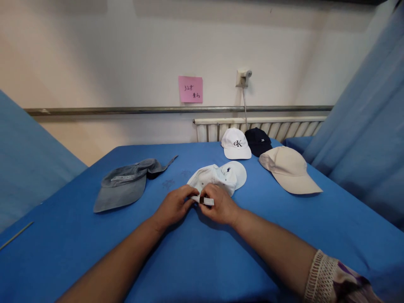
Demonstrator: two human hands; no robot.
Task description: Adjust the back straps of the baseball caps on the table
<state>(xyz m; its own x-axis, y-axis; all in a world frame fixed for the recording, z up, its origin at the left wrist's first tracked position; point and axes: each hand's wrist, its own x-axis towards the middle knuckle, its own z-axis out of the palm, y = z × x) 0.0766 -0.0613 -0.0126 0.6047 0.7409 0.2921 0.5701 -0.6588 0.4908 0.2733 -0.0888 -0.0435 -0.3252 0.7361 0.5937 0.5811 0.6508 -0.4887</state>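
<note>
A pale, near-white baseball cap (210, 174) with a small dark emblem lies in front of me, its brim pointing away to the right. My left hand (175, 205) pinches the near end of its back strap. From the other side, my right hand (220, 205) grips the same adjustment strap (206, 201) by its dark buckle, and the strap's loose end sticks out to the right. Fingers of both hands are closed, and the fingertips are partly hidden behind the strap.
A grey-blue cap (121, 185) with its strap undone lies at left. Behind are a white cap (236, 145), a black cap (259, 141) and a beige cap (288, 168). All rest on a blue-covered table (202, 261). A thin stick (15, 236) lies far left; blue curtains (362, 126) hang beside.
</note>
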